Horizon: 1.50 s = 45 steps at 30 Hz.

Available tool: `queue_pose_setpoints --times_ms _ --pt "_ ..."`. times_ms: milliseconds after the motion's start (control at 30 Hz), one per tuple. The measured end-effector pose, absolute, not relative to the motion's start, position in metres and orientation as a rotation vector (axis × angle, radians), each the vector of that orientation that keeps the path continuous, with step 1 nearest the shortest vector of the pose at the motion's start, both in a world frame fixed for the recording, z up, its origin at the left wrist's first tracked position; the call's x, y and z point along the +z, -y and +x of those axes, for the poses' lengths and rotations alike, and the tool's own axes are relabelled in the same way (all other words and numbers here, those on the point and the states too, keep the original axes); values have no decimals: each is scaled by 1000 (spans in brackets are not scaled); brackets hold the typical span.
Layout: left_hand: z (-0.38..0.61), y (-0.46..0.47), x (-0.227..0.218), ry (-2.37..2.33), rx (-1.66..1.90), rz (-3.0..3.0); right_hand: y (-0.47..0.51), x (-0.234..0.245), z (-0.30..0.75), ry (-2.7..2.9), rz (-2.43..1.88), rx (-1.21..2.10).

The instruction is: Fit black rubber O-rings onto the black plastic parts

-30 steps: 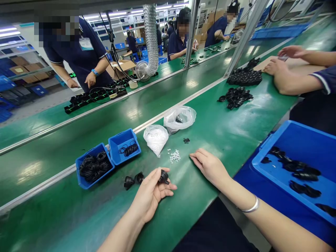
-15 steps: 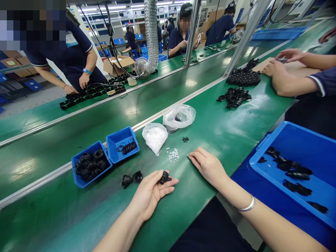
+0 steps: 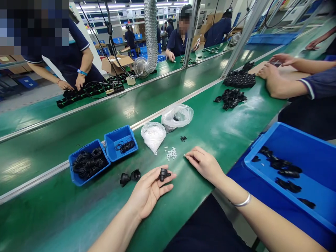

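My left hand (image 3: 148,190) lies palm up on the green table and holds a small black plastic part (image 3: 163,174) between thumb and fingers. My right hand (image 3: 206,163) rests on the table with its fingertips pinched on a tiny white piece (image 3: 184,155), close to a scatter of small white pieces (image 3: 171,153). Two more black parts (image 3: 130,176) lie just left of my left hand. Behind them stand a blue bin of black rings (image 3: 88,163) and a second blue bin (image 3: 120,142) with a few rings.
A bag of white pieces (image 3: 153,135) and a clear bag (image 3: 177,116) sit beyond the scatter. A large blue tray (image 3: 301,164) with black parts is at my right. A co-worker's hands (image 3: 270,71) work by piles of black parts (image 3: 231,98). Other people stand across the conveyor.
My left hand has turned the black part slightly in its fingers. My right fingertips have closed on a tiny white piece. The view has shifted a little.
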<state>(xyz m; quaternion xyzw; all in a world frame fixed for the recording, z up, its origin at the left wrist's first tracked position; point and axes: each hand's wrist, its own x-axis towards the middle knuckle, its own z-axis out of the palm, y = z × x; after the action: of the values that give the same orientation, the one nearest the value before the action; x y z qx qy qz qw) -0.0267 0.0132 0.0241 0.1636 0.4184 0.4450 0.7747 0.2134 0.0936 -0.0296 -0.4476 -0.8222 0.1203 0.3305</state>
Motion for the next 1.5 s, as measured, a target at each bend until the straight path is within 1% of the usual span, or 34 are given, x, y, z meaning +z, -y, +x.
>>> queue_pose_setpoints --times_ms 333,533,700,900,1033,1267,1333,1500 --pt "-27 -7 21 -728 940 466 -70 -10 195 1924 -1105 845" --pt "-25 -5 19 -801 931 574 -51 1 179 1883 -1041 993" --pt "-26 -6 18 -900 929 680 -39 1 172 1848 -1012 1040" --pt "-26 -6 15 -900 926 676 -36 -2 171 1801 -1022 1024" --pt "-25 -5 13 -857 938 678 -37 0 174 1822 -1013 942" --pt "-25 -3 6 -777 918 804 -31 1 171 1970 -879 825" --pt "-25 -3 2 -814 900 901 -28 1 168 2048 -849 727" --pt "-23 -3 -4 -955 816 1165 -26 -3 158 2259 -834 361"
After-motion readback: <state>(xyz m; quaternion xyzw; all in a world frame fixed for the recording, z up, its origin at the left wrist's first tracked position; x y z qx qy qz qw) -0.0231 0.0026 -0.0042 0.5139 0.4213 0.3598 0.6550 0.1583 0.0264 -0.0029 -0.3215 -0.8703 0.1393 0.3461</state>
